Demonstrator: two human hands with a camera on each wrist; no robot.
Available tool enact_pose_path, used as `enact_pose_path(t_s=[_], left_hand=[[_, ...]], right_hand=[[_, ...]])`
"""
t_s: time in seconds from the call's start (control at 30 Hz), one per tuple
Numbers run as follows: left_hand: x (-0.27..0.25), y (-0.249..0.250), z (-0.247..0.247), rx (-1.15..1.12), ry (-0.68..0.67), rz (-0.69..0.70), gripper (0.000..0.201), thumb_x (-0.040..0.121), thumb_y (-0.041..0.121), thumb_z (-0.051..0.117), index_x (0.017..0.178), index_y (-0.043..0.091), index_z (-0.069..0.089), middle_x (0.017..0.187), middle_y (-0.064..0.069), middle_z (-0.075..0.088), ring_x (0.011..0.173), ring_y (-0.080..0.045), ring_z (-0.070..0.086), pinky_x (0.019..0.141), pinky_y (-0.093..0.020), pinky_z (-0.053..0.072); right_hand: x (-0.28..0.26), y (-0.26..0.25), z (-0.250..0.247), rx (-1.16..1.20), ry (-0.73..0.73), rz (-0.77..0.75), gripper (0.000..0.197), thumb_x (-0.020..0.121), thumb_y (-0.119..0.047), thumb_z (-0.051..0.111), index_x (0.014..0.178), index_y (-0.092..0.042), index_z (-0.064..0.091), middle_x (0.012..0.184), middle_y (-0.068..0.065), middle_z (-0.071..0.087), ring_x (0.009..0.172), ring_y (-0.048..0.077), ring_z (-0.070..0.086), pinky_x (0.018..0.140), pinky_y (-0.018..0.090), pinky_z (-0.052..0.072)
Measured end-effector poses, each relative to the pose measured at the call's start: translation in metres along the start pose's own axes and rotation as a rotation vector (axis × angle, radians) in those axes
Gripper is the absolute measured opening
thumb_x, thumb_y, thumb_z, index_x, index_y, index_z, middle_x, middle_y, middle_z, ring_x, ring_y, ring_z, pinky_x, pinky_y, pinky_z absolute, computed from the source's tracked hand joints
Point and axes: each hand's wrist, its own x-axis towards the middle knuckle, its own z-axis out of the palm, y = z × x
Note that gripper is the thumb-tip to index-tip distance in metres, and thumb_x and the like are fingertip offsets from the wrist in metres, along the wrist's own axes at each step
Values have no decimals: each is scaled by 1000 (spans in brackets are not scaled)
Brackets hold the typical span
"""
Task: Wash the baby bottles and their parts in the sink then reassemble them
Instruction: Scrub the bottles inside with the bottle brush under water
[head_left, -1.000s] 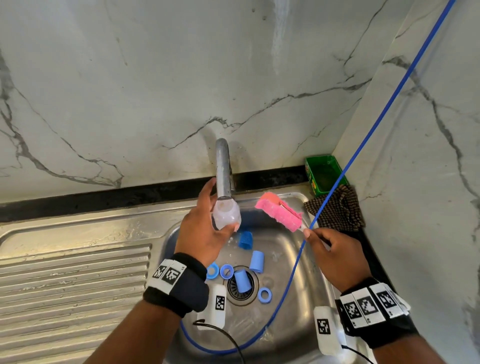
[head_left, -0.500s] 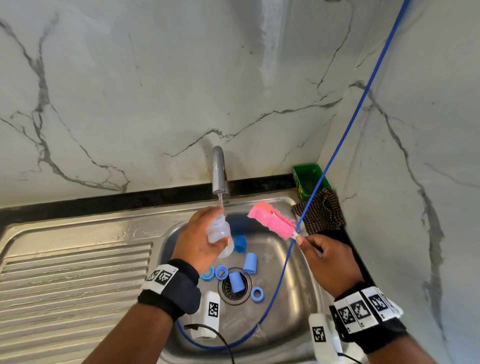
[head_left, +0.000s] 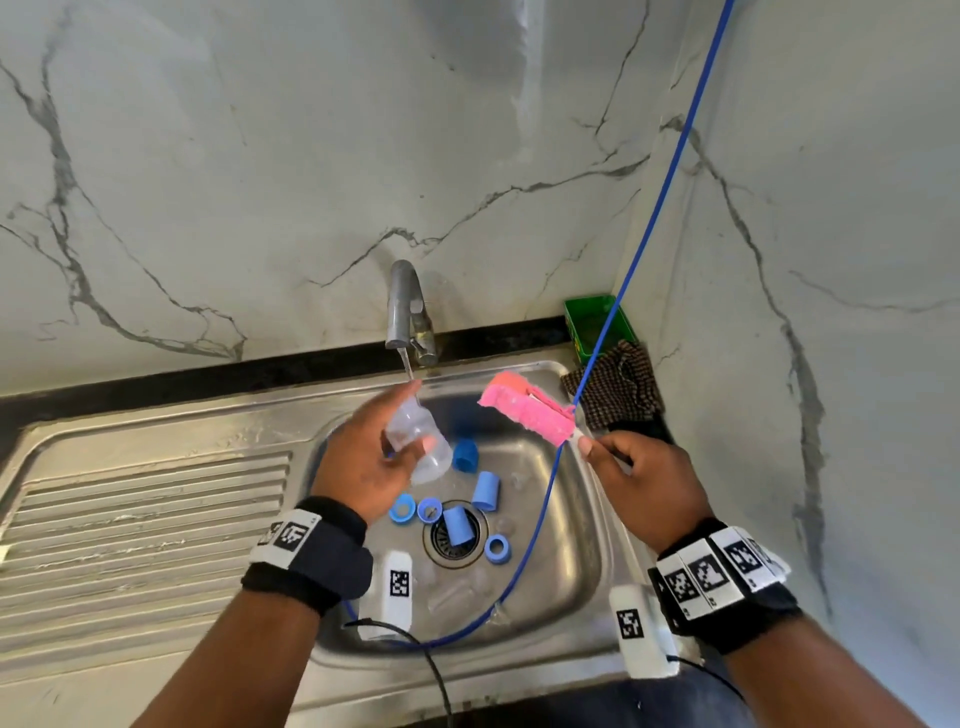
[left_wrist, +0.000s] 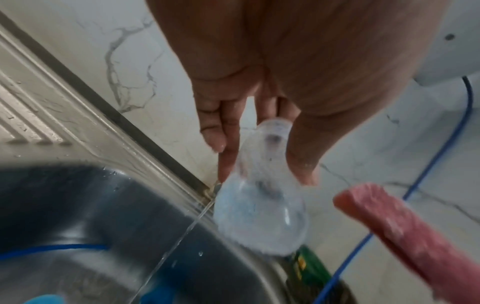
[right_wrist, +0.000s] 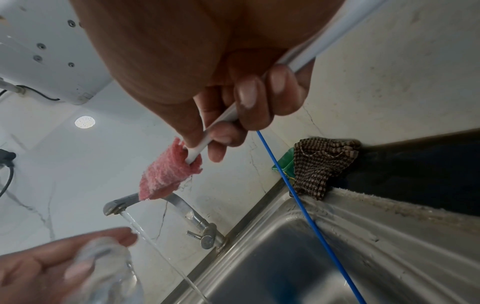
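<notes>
Above the sink (head_left: 582, 613), the left hand (head_left: 363, 462) grasps the clear bottle (head_left: 418, 441) under the tap's (head_left: 402, 306) stream; just right, the right hand (head_left: 644, 483) grips the pink brush (head_left: 524, 413) (long axis slanting far-left, toward the bottle).

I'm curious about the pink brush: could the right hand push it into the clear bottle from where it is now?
Probably yes. The right hand grips the pink brush beside the clear bottle with nothing between them, but the left hand would likely need to turn the bottle's opening toward it.
</notes>
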Motion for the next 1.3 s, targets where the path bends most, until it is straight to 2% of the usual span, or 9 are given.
enact_pose_path(t_s=[0.17,0.27,0.37,0.53,0.63,0.77,0.9,1.0,1.3], left_hand=[[-12,10,1,64,-48,76,62,84,20,80,140,29,56,135,6,62,110,-6,57,99,-33,51],[-8,5,-11,7,126,17,64,85,17,78,142,32,53,132,10,60,94,-8,60,88,-23,52],[-11,6,-6,107,-67,86,67,83,17,79,142,34,52,139,4,60,121,-16,59,108,-38,47],[-6,4,-13,-2,132,16,65,85,16,77,142,36,51,128,9,60,95,-19,64,88,-30,52],[-13,14,-5,92,-44,173,68,85,16,78,144,35,50,138,4,60,116,-22,62,103,-34,49],[-1,24,-10,-29,162,232,69,86,9,74,147,27,48,147,4,53,129,-16,53,108,-29,43],[1,28,-1,142,-74,216,69,89,12,71,150,29,43,151,2,49,135,-20,49,109,-23,32],[1,36,-10,65,150,295,72,87,6,67,151,24,41,152,2,45,130,-17,47,108,-30,38],[-13,43,4,-70,185,321,66,90,4,64,149,26,43,150,10,45,135,-9,44,112,-24,35]], right_hand=[[-1,3,-1,43,-16,-26,31,94,-46,63,81,-19,72,69,-8,67,69,5,60,65,27,43],[0,5,3,48,-14,-39,32,94,-47,62,81,-20,72,69,-8,67,69,8,61,66,29,46],[-3,4,7,49,-19,-60,31,93,-48,61,85,-21,73,72,-8,68,72,10,62,69,30,49],[-7,1,7,21,-15,-65,30,94,-46,61,85,-20,73,67,-10,63,68,7,57,66,28,43],[-11,3,7,2,-9,-52,31,94,-49,61,84,-21,73,67,-10,64,67,6,59,66,28,44],[-12,0,4,-15,17,-55,32,94,-48,62,76,-22,67,61,-11,58,62,0,54,61,25,37],[-15,-6,-1,-22,11,-39,31,94,-47,63,80,-20,71,65,-11,61,65,2,55,64,27,40],[-14,-9,-5,-17,22,-45,32,94,-47,62,82,-20,72,68,-10,65,69,4,59,65,27,42],[-18,1,-7,16,17,-33,30,94,-46,62,79,-22,72,61,-17,61,64,2,56,62,23,43]])
